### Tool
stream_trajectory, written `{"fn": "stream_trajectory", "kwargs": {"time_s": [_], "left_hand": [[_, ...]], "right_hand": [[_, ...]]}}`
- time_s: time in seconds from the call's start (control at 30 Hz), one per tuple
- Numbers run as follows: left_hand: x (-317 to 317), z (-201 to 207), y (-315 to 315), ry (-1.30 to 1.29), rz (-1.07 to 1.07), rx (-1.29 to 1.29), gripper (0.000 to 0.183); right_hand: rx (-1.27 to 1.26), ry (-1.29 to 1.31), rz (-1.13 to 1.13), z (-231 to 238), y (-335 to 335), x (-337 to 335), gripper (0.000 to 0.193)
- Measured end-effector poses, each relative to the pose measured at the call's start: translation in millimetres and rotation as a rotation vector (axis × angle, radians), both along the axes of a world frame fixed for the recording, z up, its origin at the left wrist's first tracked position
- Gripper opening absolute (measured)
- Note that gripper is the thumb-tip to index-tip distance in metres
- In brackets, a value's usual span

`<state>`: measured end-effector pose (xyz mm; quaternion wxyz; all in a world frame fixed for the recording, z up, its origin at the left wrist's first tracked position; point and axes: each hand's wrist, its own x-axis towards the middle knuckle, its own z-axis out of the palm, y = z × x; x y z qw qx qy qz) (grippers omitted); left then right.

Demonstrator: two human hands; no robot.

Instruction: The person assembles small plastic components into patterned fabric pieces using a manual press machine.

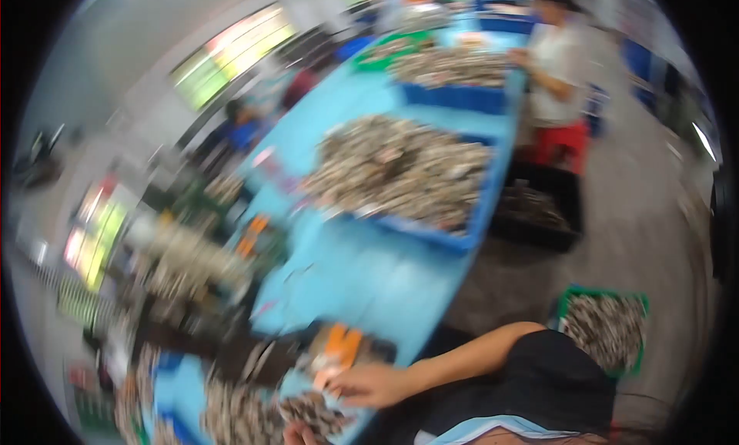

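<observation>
The picture is heavily blurred by motion. My right hand [371, 385] reaches left over the near end of a long blue table [362, 279], its fingers at a small pale piece beside an orange-handled tool [340, 345]. Whether it grips anything is unclear. Just below it lies a heap of brown-grey shells [312, 413]. A sliver of my left hand [295, 434] shows at the lower edge next to that heap; its fingers are hidden.
A blue tray [462, 241] heaped with shells sits mid-table, with more heaps farther back. A person in a white top and red apron [558, 75] stands at the table's right side. A black crate [539, 214] and a green crate [604, 326] of shells stand on the floor.
</observation>
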<state>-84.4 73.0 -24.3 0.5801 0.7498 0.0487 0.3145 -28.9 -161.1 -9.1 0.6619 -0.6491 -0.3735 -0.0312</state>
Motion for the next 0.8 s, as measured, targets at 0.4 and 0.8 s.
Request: {"fn": "stream_trajectory", "kwargs": {"time_s": [0.4,0.8], "left_hand": [[-52,4,253,0.359,0.743,0.768,0.027],[-50,19,250,0.500,0.893,1.342,0.050]], "right_hand": [[-0.401,-0.146,-0.406,83,-119,52,0.008],[-1.524,0.256,-1.019,91,-346,182,0.038]]}}
